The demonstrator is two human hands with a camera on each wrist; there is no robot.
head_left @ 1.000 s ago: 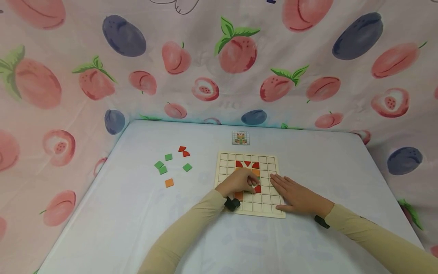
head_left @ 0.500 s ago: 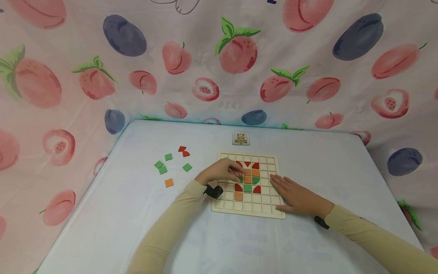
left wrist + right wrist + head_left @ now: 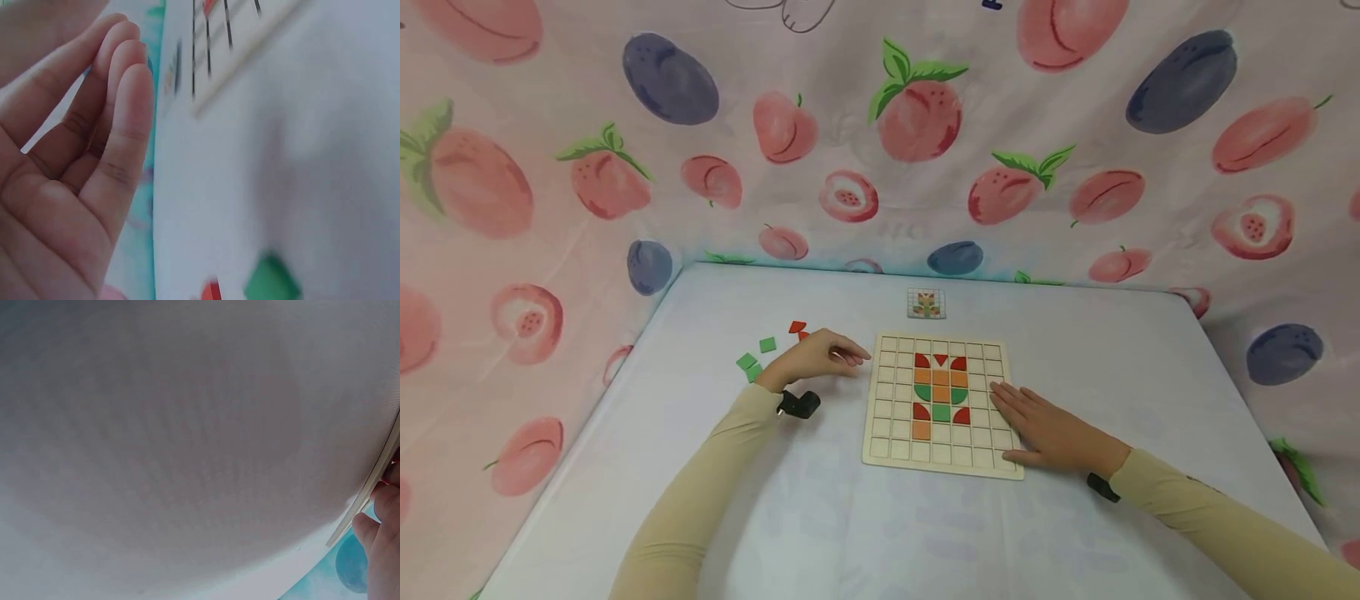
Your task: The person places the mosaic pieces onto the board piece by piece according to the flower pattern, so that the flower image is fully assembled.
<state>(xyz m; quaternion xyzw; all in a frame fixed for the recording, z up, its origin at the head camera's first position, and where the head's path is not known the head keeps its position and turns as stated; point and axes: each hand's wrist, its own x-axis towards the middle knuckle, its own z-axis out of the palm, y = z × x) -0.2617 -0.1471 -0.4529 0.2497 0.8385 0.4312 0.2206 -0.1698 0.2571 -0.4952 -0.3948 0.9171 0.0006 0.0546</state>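
Observation:
My left hand hovers over the table left of the pale wooden grid board, its fingers loosely bent. Nothing is held in it; the left wrist view shows bare fingers. My right hand lies flat with fingers extended on the board's right edge. On the grid, red quarter-circle tiles, a red triangle tile, orange square tiles, green rounded tiles and a green square tile form a figure. In the right wrist view, fingers appear at the board's edge.
Loose green square tiles and red tiles lie on the white table, partly behind my left hand. Behind the board is a small card with a coloured grid pattern. A fruit-print cloth surrounds the table's back and sides.
My left hand has moved left, off the board towards the loose tiles, uncovering the figure on the grid. It now covers some loose tiles. My right hand has stayed in place.

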